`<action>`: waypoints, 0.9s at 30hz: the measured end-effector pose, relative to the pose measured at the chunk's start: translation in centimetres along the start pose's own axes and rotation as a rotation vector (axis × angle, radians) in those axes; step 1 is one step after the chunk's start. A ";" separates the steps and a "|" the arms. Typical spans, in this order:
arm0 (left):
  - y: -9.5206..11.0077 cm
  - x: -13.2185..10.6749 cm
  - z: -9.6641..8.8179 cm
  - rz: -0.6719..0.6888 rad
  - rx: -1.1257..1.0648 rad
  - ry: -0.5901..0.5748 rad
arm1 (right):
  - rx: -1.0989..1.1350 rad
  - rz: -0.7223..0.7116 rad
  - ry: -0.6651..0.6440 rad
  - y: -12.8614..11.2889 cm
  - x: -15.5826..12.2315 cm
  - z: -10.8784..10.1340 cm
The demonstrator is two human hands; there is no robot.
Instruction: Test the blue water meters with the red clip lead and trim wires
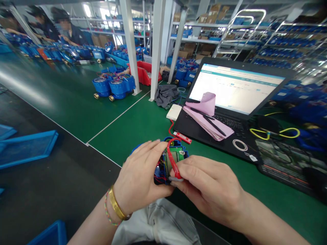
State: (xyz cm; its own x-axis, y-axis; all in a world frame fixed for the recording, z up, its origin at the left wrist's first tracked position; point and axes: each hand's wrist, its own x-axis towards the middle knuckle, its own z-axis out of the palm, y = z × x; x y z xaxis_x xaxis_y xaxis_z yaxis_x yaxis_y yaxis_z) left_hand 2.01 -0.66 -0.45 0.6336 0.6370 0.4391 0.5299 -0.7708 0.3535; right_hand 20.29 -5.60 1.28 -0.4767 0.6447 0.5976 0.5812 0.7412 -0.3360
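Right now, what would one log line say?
left hand: grips blue device | right hand: pinches red lead | behind: open laptop on green table

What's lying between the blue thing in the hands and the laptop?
In the head view, a small red stick lies on the green table between the blue device and the laptop, with a red wire looping beside it.

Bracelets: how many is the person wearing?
2, both on the wrist of the left hand: a gold bangle, and a thin beaded bracelet just behind it. The right wrist shows none.
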 end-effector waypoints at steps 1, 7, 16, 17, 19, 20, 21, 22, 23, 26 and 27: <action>0.0 0.0 0.0 -0.005 -0.004 -0.006 | -0.002 -0.004 0.003 0.0 0.0 0.0; 0.0 0.0 0.1 -0.007 -0.008 -0.007 | -0.010 -0.025 0.032 0.1 0.1 0.2; -0.1 -0.2 0.0 -0.005 0.008 -0.002 | -0.003 -0.018 0.021 0.1 0.0 0.2; -0.1 -0.2 0.0 -0.006 0.008 0.001 | -0.002 -0.018 0.021 0.1 0.0 0.2; -0.2 -0.2 0.0 -0.006 0.003 -0.001 | -0.003 -0.014 0.019 0.2 0.0 0.2; -0.2 -0.2 0.0 -0.006 0.001 -0.003 | -0.005 -0.013 0.017 0.1 0.0 0.2; -0.2 -0.2 0.0 -0.006 -0.001 -0.003 | -0.010 -0.013 0.015 0.1 0.1 0.2; -0.2 -0.2 0.1 -0.004 -0.003 -0.004 | -0.012 -0.013 0.014 0.1 0.1 0.2; -0.1 -0.2 0.1 -0.003 -0.005 -0.004 | -0.014 -0.014 0.016 0.1 0.1 0.1; -0.1 -0.2 0.1 -0.006 -0.007 -0.010 | -0.014 -0.019 0.027 0.0 0.1 0.1; -0.1 -0.2 0.2 -0.009 -0.006 -0.013 | -0.013 -0.017 0.024 0.0 0.1 0.1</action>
State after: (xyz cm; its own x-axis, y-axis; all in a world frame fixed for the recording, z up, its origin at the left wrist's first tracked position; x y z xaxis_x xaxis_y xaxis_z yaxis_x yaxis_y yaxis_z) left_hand 1.94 -0.72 -0.70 0.6363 0.6438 0.4250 0.5322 -0.7652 0.3624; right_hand 20.18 -5.50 1.28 -0.4709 0.6270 0.6206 0.5814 0.7496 -0.3163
